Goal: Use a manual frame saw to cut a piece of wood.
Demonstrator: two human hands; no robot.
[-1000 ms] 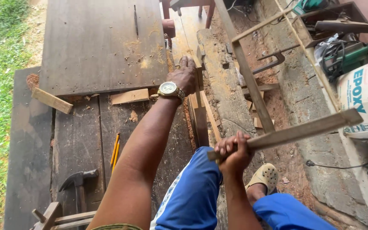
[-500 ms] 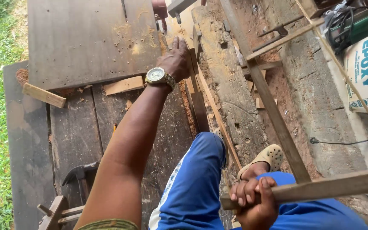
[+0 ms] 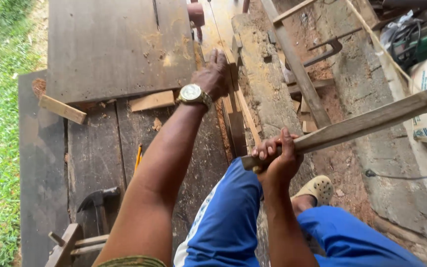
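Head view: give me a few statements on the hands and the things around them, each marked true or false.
1. The right hand grips a long wooden slat. True.
2. The left hand holds the hammer. False: it presses flat on a wooden strip; the hammer lies untouched on the bench.
3. A yellow pencil lies on the bench. True.
4. The left wrist is bare. False: it bears a gold watch.
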